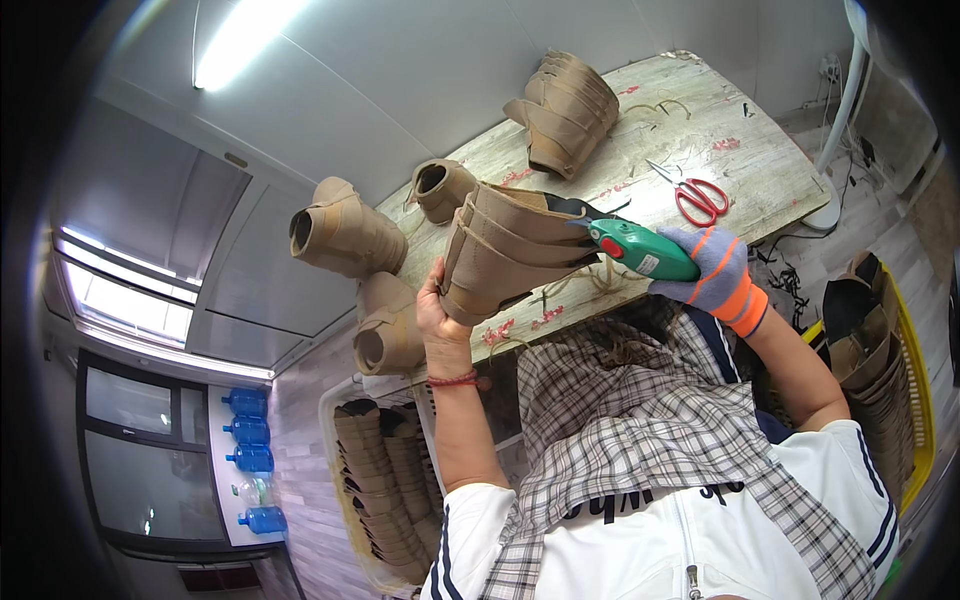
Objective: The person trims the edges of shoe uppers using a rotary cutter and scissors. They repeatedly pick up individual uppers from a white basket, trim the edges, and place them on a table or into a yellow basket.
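My bare left hand (pixel 443 312) is closed around the lower left side of a nested stack of brown shoe uppers (pixel 510 245), held tilted over the front of the table. A purple-grey and orange work glove covers my right hand (pixel 722 272). It is wrapped round a green handheld electric cutter (pixel 645 248) with a red button. The cutter's tip points left and meets the stack's dark-lined upper edge; whether it touches thread or fabric is too small to tell.
On the worn table (pixel 770 160) lie red-handled scissors (pixel 700 202) and another stack of uppers (pixel 575 112). More uppers (pixel 350 235) stand at its left end. Baskets of uppers flank me, a yellow one (pixel 926 425) right and a whitish one (pixel 338 440) left.
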{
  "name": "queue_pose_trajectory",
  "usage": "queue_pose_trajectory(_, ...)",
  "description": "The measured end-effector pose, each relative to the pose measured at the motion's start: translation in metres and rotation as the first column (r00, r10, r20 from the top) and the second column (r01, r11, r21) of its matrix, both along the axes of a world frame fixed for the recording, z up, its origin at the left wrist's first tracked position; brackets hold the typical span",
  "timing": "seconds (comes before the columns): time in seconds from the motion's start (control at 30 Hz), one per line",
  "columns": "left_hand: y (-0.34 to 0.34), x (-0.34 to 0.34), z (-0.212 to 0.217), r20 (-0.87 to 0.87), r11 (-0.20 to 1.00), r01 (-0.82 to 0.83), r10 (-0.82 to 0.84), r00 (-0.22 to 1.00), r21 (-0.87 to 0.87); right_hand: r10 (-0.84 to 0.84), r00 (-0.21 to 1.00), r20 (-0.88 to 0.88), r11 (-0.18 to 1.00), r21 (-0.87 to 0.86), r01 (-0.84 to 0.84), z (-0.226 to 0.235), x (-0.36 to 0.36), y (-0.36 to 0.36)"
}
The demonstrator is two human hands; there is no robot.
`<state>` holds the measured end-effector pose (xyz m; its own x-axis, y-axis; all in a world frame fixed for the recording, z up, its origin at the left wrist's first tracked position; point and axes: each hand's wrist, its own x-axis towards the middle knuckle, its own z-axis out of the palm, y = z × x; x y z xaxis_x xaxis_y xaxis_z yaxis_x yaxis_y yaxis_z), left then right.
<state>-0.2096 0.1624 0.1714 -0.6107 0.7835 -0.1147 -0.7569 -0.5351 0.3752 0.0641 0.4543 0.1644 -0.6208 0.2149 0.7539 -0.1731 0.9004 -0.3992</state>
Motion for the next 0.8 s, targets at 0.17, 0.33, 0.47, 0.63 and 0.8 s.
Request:
queue_pose_trajectory(0.17, 0.010, 0.023, 0.008, -0.084, 0.999, -0.042, 0.043, 0.996, 0.010, 0.065, 0.998, -0.005, 0.986, -0.154, -0.065, 0.004, -0.009, -0.012)
queue_pose_trajectory(0.33, 0.028, 0.060, 0.024, -0.378, 0.978, -0.199, 0.163, 0.911, -0.060, 0.117, 0.993, 0.006, 0.893, -0.439, -0.103, -0.016, -0.014, -0.025)
queue_pose_trajectory(0.47, 0.020, 0.064, 0.025, -0.668, 0.918, -0.358, 0.158, 0.727, -0.173, 0.151, 0.988, 0.022, 0.779, -0.618, -0.105, -0.015, -0.011, -0.030)
queue_pose_trajectory(0.63, 0.002, 0.052, 0.023, -0.706, 0.877, -0.437, 0.182, 0.684, -0.198, 0.079, 0.995, 0.066, 0.798, -0.602, -0.023, -0.019, -0.002, -0.022)
queue_pose_trajectory(0.8, -0.009, 0.036, 0.034, -0.812, 0.872, -0.469, 0.169, 0.559, -0.141, 0.027, 0.992, 0.126, 0.864, -0.501, 0.040, -0.016, 0.000, -0.016)
